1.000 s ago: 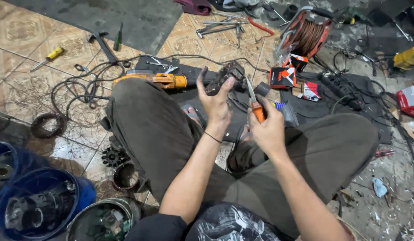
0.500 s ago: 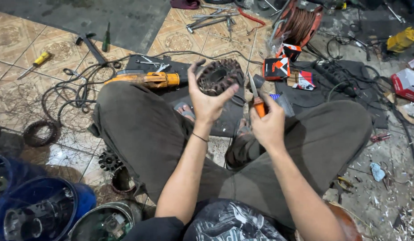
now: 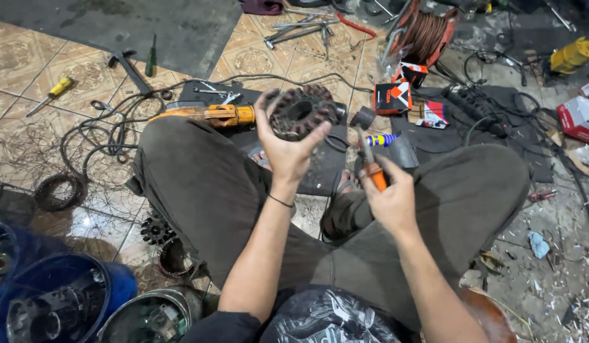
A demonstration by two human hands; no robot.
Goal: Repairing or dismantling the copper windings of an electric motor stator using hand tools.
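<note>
Your left hand (image 3: pixel 287 149) cradles the toothed stator ring (image 3: pixel 302 112) upright at twelve o'clock, face exposed, while your right hand (image 3: pixel 390 200) grips the orange-handled screwdriver (image 3: pixel 372 165) closed-fisted at three o'clock.

Bare forearms, no sleeves below elbow. Thin dark band around left wrist (image 3: pixel 281 201), just below left hand (image 3: pixel 288 149). Right hand (image 3: pixel 390 200) without rings or glove. Dark olive-grey trousers (image 3: pixel 199 184), baggy, creased. Black shirt (image 3: pixel 326 317) with pale marbled print, below band.
</note>
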